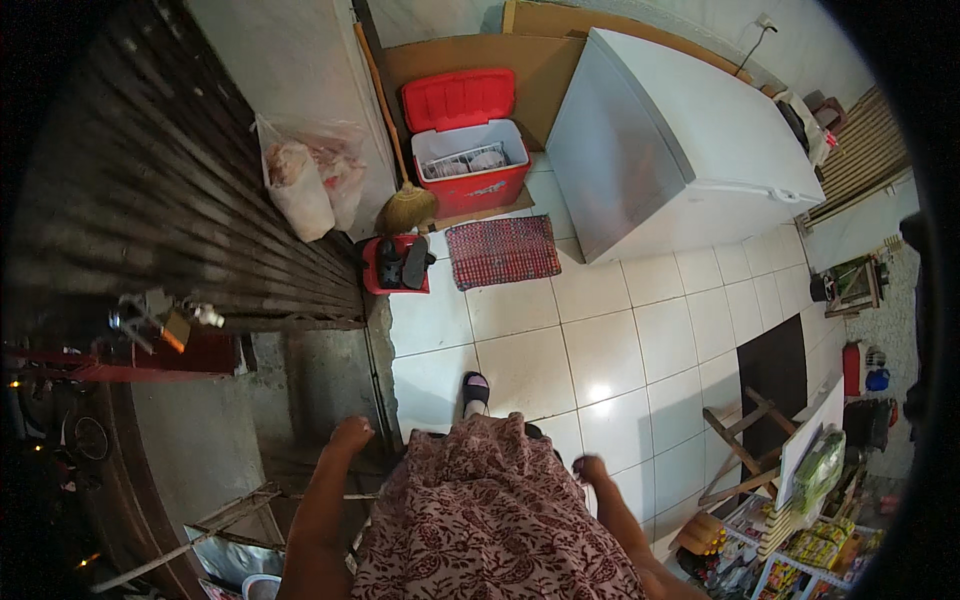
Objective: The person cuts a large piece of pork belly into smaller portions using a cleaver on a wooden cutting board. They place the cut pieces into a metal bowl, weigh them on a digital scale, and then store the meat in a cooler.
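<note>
My left hand (352,434) hangs at my left side in a loose fist, with nothing visible in it. It is above the doorway step, apart from everything around it. My right hand (591,467) is at my right side with its fingers curled. A small dark patch shows at its fingertips, too small to name. Between the hands is my patterned dress (490,510), and one foot in a dark sandal (476,384) is forward on the white tile floor (520,360).
Ahead stands a red cooler (475,192) with its lid up, beside a white chest freezer (650,140). A woven mat (504,251), a broom (408,208) and a red bin of footwear (398,265) are before it. Plastic bags (305,180) hang left. A wooden stand (750,450) and packaged goods (820,545) are right.
</note>
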A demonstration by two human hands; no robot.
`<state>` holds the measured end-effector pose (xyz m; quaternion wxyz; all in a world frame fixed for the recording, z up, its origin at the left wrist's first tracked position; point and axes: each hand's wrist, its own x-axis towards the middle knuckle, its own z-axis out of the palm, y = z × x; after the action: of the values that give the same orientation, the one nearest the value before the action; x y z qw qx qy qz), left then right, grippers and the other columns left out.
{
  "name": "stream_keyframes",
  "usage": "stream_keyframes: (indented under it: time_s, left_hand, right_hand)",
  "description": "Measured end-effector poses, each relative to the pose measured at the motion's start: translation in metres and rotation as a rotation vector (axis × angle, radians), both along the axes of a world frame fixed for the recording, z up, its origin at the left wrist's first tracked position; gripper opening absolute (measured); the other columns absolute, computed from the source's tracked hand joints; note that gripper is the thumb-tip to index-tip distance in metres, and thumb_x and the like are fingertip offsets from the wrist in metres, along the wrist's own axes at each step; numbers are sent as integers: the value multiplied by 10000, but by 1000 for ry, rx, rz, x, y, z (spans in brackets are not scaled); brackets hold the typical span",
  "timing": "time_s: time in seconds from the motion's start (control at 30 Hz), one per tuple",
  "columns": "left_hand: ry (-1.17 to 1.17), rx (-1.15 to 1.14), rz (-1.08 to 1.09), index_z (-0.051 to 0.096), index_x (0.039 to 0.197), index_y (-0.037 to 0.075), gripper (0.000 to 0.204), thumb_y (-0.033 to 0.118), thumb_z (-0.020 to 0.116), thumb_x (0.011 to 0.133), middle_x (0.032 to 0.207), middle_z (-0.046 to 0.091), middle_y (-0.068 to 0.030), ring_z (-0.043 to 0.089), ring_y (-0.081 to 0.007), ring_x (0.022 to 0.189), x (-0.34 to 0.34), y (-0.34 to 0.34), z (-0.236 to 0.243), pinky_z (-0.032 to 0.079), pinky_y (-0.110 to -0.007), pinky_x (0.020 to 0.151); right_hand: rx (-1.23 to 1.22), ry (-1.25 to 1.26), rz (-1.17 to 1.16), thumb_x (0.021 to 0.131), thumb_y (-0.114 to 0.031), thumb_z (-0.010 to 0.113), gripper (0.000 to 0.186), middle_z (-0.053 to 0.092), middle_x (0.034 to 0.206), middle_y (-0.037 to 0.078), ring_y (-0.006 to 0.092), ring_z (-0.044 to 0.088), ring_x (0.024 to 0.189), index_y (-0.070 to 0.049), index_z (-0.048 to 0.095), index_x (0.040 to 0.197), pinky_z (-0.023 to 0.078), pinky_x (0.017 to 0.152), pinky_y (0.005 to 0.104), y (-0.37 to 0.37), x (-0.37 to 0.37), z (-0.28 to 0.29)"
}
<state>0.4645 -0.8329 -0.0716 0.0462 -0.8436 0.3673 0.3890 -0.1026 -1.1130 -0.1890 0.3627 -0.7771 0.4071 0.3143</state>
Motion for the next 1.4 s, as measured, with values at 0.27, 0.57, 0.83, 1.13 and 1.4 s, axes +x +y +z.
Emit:
stream_keyframes:
  time_s: [0.27,0.57,0.83,1.13,1.4]
  left_hand:
    - [280,89,555,709,730,25,389,379,624,869,732,702,-124,668,-285,750,18,28,-69,524,-434,754]
    - [89,-22,215,690,888,45,398,432,617,833,861,645,-198,629,-391,846,108,-122,-125,490,-503,756]
    - [282,-369,184,711,706,77,347,354,583,871,730,673,-136,657,-300,762,262,-452,-76,492,-439,756]
    - [142,-396,546,710,1033,37,301,292,651,885,936,723,-86,670,-192,814,341,-620,-143,500,-321,712]
    - [398,-719,1264,544,1282,-35,568,337,668,871,1180,638,-135,593,-214,1026,356,-680,-329,460,-374,882]
  right_hand:
    - [-192,-384,-626,814,-133,643,254,676,713,161,211,648,569,-6,671,1032,528,569,348,-267,163,116]
    - [-280,-101,-157,793,-237,709,298,701,851,188,313,682,799,-39,691,1015,548,743,408,-368,286,106]
    - [-281,-171,-186,813,-205,697,319,689,960,208,362,657,925,-8,666,1062,521,846,418,-535,414,110]
    - [-259,-435,-240,857,-200,680,380,706,953,174,239,679,877,31,625,1154,531,793,353,-694,596,37]
    - [-33,-130,-210,891,-539,574,772,547,1291,275,396,513,1236,47,427,1370,426,1012,447,-731,720,-136]
